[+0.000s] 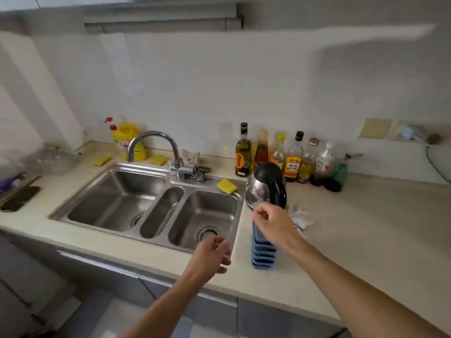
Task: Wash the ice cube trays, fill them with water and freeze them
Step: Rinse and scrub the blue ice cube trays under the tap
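While standing at the pale counter [366,228], reaches both bare arms forward across its near edge. Holds the right hand [271,223] directly over the top of the stack of blue ice cube trays [264,254], fingers curled inward and thumb close to the forefinger. Cannot tell whether that hand grips the top tray or only hovers at it.

Hangs the left hand [212,252] over the near right corner of the sink [117,198], fingers loosely curled, holding nothing, a little left of the trays and not touching them.

Finds the trays stacked one on another on the counter, just right of the sink's right basin and near the front edge, the far end hidden under the right hand.

Beyond the stack, sees a steel kettle [266,186] with a black lid and handle, and a yellow sponge [227,186] on the sink's far right corner just left of it. Right of the right hand, notes something white and crumpled [301,217], too blurred to identify.

Along the far wall, picks out a row of bottles [292,159] right of the curved faucet [156,140], and a yellow detergent bottle [128,140] behind the faucet to its left.
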A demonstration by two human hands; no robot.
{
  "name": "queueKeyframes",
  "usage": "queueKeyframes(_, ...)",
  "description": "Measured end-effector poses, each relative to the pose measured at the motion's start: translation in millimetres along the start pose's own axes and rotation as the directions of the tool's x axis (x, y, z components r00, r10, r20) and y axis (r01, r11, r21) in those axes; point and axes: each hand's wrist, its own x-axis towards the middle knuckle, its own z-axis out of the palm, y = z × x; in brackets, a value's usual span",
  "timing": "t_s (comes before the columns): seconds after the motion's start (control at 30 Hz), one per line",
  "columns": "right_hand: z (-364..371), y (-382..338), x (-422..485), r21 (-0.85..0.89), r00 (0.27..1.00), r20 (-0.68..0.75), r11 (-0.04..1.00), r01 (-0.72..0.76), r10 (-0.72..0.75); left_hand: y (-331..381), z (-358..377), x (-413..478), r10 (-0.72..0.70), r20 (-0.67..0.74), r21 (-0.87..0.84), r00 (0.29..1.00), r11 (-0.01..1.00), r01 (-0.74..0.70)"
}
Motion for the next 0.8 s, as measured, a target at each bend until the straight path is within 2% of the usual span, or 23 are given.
queueKeyframes(0.13,-24.0,39.4,17.7,-0.061,0.969,-0.088,0.970,-0.237,0.231,23.7,39.1,29.0,-0.021,-0.057,0.046,0.998,0.999,0.024)
queueKeyframes(0.27,-23.5,65.1,24.8,-0.115,0.941,0.025,0.936,-0.332,0.337,27.8,63.0,43.5,-0.080,-0.075,0.072,0.994,0.994,0.086)
queueKeyframes(0.37,-19.2,67.9,28.0,-0.092,0.936,0.106,0.941,-0.326,0.334,32.5,74.2,53.2,-0.101,-0.018,0.055,0.995,0.993,0.102)
queueKeyframes(0.53,-16.1,62.7,36.8,-0.029,0.946,0.088,0.950,-0.311,0.312,32.0,72.8,68.1,-0.063,-0.049,0.112,0.997,0.991,0.068)
queueKeyframes(0.67,1.9,34.0,54.4,-0.011,0.958,0.122,0.966,-0.260,0.259,30.5,42.7,81.7,-0.048,-0.140,0.016,0.989,0.999,0.051)
queueKeyframes(0.8,53.1,-12.5,80.5,0.020,0.965,0.173,0.979,-0.201,0.195,22.7,-25.4,96.5,-0.118,-0.172,-0.113,0.978,0.989,0.099)
